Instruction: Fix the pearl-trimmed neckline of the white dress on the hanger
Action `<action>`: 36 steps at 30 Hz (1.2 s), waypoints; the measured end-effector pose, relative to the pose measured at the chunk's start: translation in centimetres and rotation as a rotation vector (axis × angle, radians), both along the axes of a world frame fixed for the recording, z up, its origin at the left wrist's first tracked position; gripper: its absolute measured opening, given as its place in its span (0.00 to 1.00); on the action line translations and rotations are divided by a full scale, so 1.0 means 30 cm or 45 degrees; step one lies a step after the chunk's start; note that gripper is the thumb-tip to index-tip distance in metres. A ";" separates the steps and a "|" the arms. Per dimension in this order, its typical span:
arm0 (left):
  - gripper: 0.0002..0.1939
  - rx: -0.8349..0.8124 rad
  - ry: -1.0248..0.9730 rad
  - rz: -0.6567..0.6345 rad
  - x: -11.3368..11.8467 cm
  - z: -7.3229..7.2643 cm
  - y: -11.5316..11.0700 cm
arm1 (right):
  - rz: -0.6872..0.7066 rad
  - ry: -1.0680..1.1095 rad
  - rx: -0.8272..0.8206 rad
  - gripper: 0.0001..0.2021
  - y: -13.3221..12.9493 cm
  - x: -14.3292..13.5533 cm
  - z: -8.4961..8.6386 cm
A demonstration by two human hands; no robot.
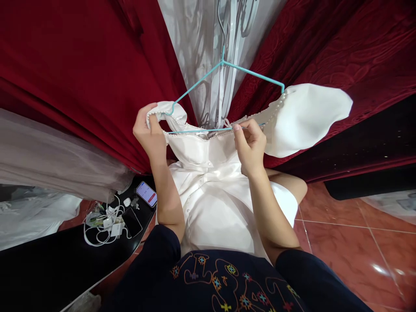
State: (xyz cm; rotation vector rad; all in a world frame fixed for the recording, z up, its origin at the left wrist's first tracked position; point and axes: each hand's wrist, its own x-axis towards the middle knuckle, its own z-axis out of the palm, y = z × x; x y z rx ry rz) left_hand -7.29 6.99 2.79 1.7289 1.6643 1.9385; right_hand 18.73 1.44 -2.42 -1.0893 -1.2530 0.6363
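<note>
A white dress [208, 149] with puffed sleeves, small front buttons and a pearl-trimmed neckline is spread over my lap. Inside its neckline is a light-blue hanger [253, 74], hook pointing up and away. At the left shoulder, my left hand [147, 130] is closed on the dress's pearl-edged sleeve opening, close to the hanger's left end. My right hand [250, 145] pinches the hanger's lower bar near the middle right of the neckline; whether cloth is in that pinch too, I cannot tell. The right puffed sleeve [312, 117] hangs off the hanger's right end.
Dark red drapes [81, 56] flank pale fabric and a metal rack [224, 86] ahead. To my left, a black bench [65, 260] holds a lit phone [147, 193], a dark phone [131, 222] and tangled white cables [97, 238]. Red tiles [344, 234] cover the floor.
</note>
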 end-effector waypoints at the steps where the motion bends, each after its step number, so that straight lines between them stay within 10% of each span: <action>1: 0.16 0.000 -0.018 0.039 -0.024 0.006 0.007 | -0.005 -0.011 -0.006 0.20 0.000 0.004 -0.001; 12: 0.09 -0.014 -0.407 0.209 -0.106 -0.170 -0.025 | 0.006 -0.058 -0.079 0.22 -0.003 -0.010 0.020; 20: 0.15 0.195 -0.434 0.368 -0.224 -0.108 0.062 | 0.123 -0.112 -0.147 0.23 -0.019 0.011 0.048; 30: 0.10 -0.222 -0.072 -0.419 -0.097 -0.203 -0.065 | 0.156 -0.049 -0.171 0.24 -0.016 -0.031 0.030; 36: 0.21 -0.239 -0.274 -1.064 0.086 -0.169 -0.087 | 0.109 -0.049 -0.149 0.24 -0.018 -0.013 0.039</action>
